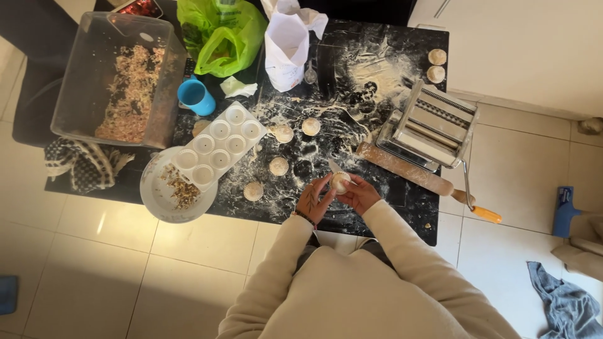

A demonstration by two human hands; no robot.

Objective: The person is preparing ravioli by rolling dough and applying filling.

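My left hand (312, 199) and my right hand (360, 193) meet over the front edge of a black, flour-dusted table (402, 207). Between their fingers they hold a small round dough piece (340, 182). A knife blade (333, 166) lies just behind it. Several other dough rounds sit on the table: one (254, 191) to the left of my hands, another (279, 166) behind it, two more (311, 126) further back. A white mould tray (219, 145) with round cups rests partly on a white bowl (157, 201) holding chopped filling.
A metal pasta machine (432, 125) with an orange-handled crank (487, 214) and a wooden rolling pin (405, 168) stand right. At the back are a clear tub of filling (119, 81), a blue cup (196, 96), a green bag (221, 34) and a white paper bag (287, 45). Cloths lie on the tiled floor.
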